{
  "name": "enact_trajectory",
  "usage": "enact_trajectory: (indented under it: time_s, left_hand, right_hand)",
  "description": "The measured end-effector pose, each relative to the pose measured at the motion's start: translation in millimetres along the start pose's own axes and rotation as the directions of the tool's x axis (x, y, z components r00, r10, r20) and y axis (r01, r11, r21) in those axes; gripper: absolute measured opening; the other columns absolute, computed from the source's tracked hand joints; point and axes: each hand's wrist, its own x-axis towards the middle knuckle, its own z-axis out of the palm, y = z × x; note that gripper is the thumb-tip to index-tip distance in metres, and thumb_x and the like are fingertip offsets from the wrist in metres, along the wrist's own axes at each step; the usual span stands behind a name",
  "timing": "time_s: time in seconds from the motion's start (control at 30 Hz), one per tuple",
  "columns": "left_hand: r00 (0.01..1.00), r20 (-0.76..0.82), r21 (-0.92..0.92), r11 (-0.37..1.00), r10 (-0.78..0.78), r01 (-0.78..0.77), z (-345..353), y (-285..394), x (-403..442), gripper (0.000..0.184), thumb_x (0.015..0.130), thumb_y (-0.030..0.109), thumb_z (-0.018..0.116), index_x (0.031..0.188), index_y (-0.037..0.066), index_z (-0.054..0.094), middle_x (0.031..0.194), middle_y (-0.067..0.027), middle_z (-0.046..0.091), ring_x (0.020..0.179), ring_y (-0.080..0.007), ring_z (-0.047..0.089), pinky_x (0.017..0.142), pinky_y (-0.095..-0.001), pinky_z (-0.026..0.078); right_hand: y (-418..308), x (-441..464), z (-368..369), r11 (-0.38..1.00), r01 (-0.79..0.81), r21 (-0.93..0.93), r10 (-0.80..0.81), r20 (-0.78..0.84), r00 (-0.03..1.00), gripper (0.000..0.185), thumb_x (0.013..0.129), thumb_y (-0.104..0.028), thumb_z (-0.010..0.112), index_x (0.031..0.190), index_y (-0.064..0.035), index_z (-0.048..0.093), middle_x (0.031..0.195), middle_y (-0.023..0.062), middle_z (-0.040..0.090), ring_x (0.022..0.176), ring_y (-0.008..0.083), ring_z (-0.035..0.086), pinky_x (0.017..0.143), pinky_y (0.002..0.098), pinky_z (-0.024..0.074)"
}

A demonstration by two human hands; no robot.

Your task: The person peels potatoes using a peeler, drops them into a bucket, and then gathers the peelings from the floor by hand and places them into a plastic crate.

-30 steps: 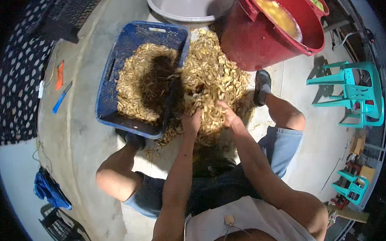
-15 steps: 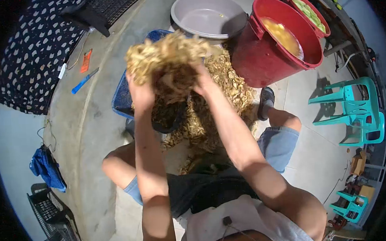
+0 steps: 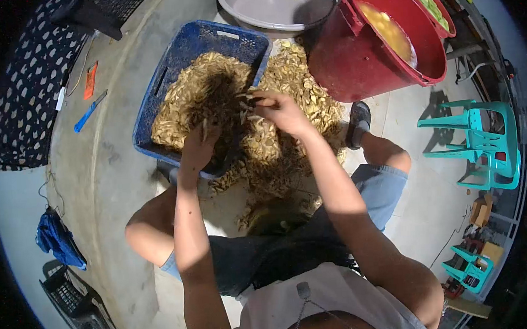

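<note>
A blue plastic crate (image 3: 144,126) holds a heap of yellow-brown peelings (image 3: 182,88). My left hand (image 3: 200,146) is over the near part of the crate, its fingers stretched out against the peelings and partly in shadow. Just beyond the crate's right side is my right hand (image 3: 282,112), palm turned inward, fingers apart. Neither hand carries a clump. A loose pile of more peelings (image 3: 292,82) spreads over the floor between the crate and the red bucket, reaching back toward my legs.
A large red bucket (image 3: 344,62) with yellow pieces in liquid stands at the right, near a grey basin (image 3: 276,6). A blue-handled knife (image 3: 88,113) and an orange tool (image 3: 91,80) lie on the left ledge. Green plastic chairs (image 3: 488,138) are at right.
The big clump of peelings held up between both hands has dropped into the blue crate. My hands have come down and parted, and the view has shifted slightly.
</note>
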Motion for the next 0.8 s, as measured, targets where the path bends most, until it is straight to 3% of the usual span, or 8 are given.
enact_trajectory:
  time_s: [0.1, 0.13, 0.17, 0.23, 0.33, 0.53, 0.67, 0.8]
  left_hand:
    - [0.951, 0.189, -0.13, 0.953, -0.245, 0.272, -33, 65, -1, 0.049, 0.089, 0.028, 0.061, 0.129, 0.003, 0.052, 0.101, -0.0182, 0.066, 0.095, -0.0283, 0.063, 0.08, -0.0419, 0.048]
    - [0.956, 0.182, -0.13, 0.958, -0.232, 0.257, -24, 38, 8, 0.049, 0.089, 0.028, 0.061, 0.129, 0.003, 0.052, 0.101, -0.0182, 0.066, 0.095, -0.0283, 0.063, 0.08, -0.0419, 0.048]
    - [0.977, 0.101, 0.239, 0.958, -0.186, 0.157, -5, -21, 20, 0.053, 0.089, 0.032, 0.06, 0.132, 0.003, 0.049, 0.103, -0.0195, 0.066, 0.098, -0.0309, 0.063, 0.083, -0.0437, 0.049]
    - [0.994, 0.031, 0.576, 0.815, -0.101, 0.065, 4, -42, 17, 0.057, 0.089, 0.036, 0.059, 0.134, 0.002, 0.046, 0.106, -0.0208, 0.065, 0.102, -0.0335, 0.063, 0.085, -0.0455, 0.05]
    - [0.997, 0.071, 0.761, 0.644, 0.034, -0.076, 15, -15, -21, 0.065, 0.089, 0.041, 0.057, 0.138, 0.002, 0.04, 0.112, -0.0229, 0.063, 0.107, -0.0371, 0.06, 0.09, -0.0482, 0.05]
    - [0.945, 0.327, 0.454, 0.877, -0.001, -0.156, 15, 107, -34, 0.053, 0.081, 0.048, 0.065, 0.103, 0.0, 0.06, 0.099, -0.0226, 0.062, 0.097, -0.0359, 0.062, 0.086, -0.0449, 0.051]
    - [0.782, 0.23, 0.37, 0.691, 0.579, -0.621, 0, 224, -76, 0.021, 0.065, 0.031, 0.071, 0.068, 0.01, 0.071, 0.077, -0.0123, 0.068, 0.069, -0.0261, 0.067, 0.065, -0.0402, 0.054]
    - [0.787, 0.427, 0.595, 0.516, 0.446, -0.615, -14, 344, -143, 0.036, 0.071, 0.02, 0.074, 0.104, 0.007, 0.071, 0.111, -0.017, 0.065, 0.101, -0.0328, 0.062, 0.086, -0.0598, 0.046]
  right_hand:
    - [-20, -29, -30, 0.682, -0.044, 0.73, -0.04, 0.097, 0.995, 0.049, 0.083, -0.018, 0.073, 0.127, -0.0041, 0.057, 0.105, 0.0094, 0.067, 0.073, 0.0147, 0.063, 0.066, 0.0311, 0.0529]
    - [7, -28, -44, 0.981, -0.05, 0.188, 0.057, -0.031, 0.998, 0.046, 0.085, -0.018, 0.07, 0.125, -0.0015, 0.057, 0.107, 0.013, 0.067, 0.091, 0.0186, 0.066, 0.076, 0.0294, 0.0526]
    - [15, -39, -44, 0.879, -0.037, -0.475, -0.058, -0.185, 0.981, 0.054, 0.082, -0.03, 0.073, 0.124, -0.0007, 0.058, 0.114, 0.0176, 0.065, 0.106, 0.0278, 0.062, 0.089, 0.0376, 0.0498]
    - [36, -45, -54, 0.346, -0.204, -0.916, 0.227, -0.129, 0.965, 0.062, 0.079, -0.038, 0.073, 0.126, -0.0006, 0.057, 0.12, 0.0206, 0.062, 0.114, 0.032, 0.058, 0.097, 0.04, 0.0447]
    - [35, -77, -55, 0.896, -0.139, -0.422, 0.07, -0.175, 0.982, 0.061, 0.08, -0.039, 0.072, 0.124, -0.0006, 0.058, 0.12, 0.022, 0.062, 0.113, 0.0325, 0.059, 0.096, 0.0372, 0.0447]
    - [46, -92, -38, 0.796, -0.042, -0.603, 0.016, -0.05, 0.999, 0.053, 0.08, -0.032, 0.071, 0.118, 0.0032, 0.06, 0.106, 0.0205, 0.068, 0.102, 0.0288, 0.064, 0.092, 0.0358, 0.047]
    - [93, -88, -40, 0.762, 0.168, -0.625, -0.064, 0.185, 0.981, 0.05, 0.081, -0.029, 0.07, 0.12, 0.0004, 0.06, 0.108, 0.0222, 0.066, 0.104, 0.0308, 0.063, 0.092, 0.0375, 0.0472]
    - [56, -118, -12, 0.785, 0.08, -0.614, 0.054, 0.196, 0.979, 0.052, 0.083, -0.032, 0.068, 0.124, -0.0011, 0.058, 0.116, 0.0245, 0.062, 0.108, 0.0327, 0.061, 0.095, 0.0385, 0.0449]
